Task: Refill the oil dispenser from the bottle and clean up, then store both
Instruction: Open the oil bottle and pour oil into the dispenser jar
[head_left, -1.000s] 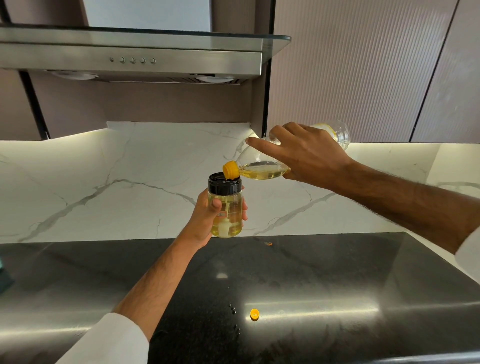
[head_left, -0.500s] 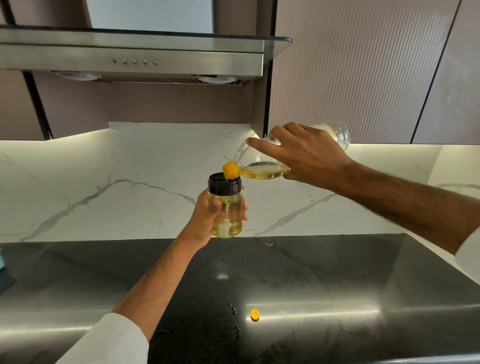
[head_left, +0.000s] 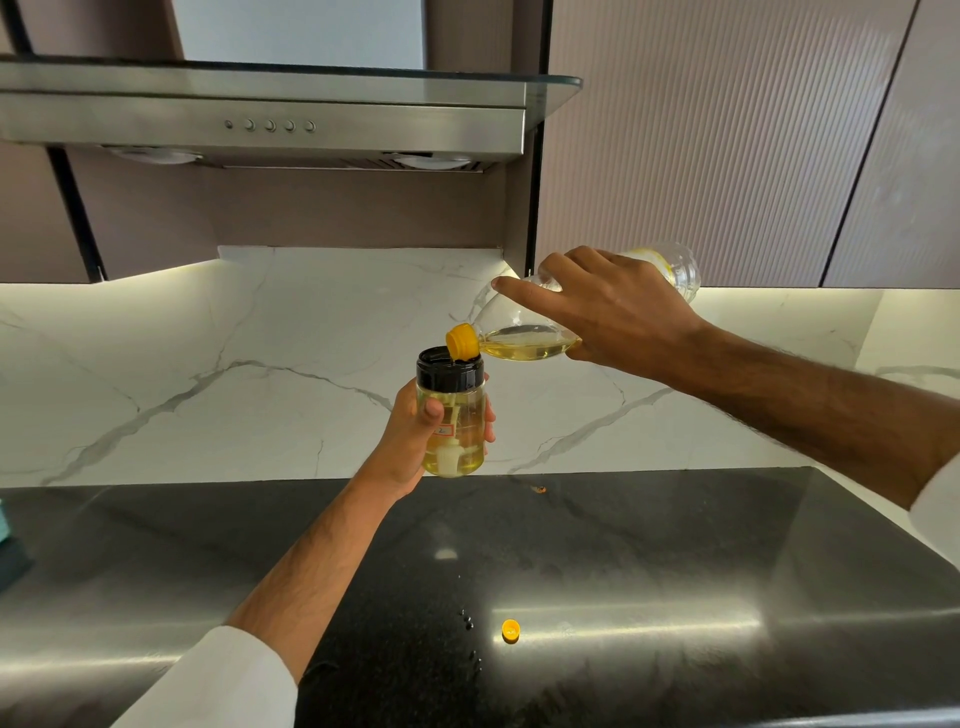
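Left hand (head_left: 415, 441) holds the oil dispenser (head_left: 451, 413) upright above the black counter (head_left: 649, 545), fingers wrapped around its clear body, thumb on the near side; dispenser carries a black collar at the top and is largely full of yellow oil. Right hand (head_left: 613, 306) grips the clear oil bottle (head_left: 524, 338) from above, fingers closed over it, forefinger extended along the shoulder; bottle tilted near horizontal, its yellow spout at the dispenser's open mouth, a small pool of oil lying in the lower side. Loose yellow cap (head_left: 510, 630) rests on the counter nearer the camera, a few droplets (head_left: 467, 621) just beside it; range hood (head_left: 270, 119) overhead; marble backsplash (head_left: 208, 364) behind.
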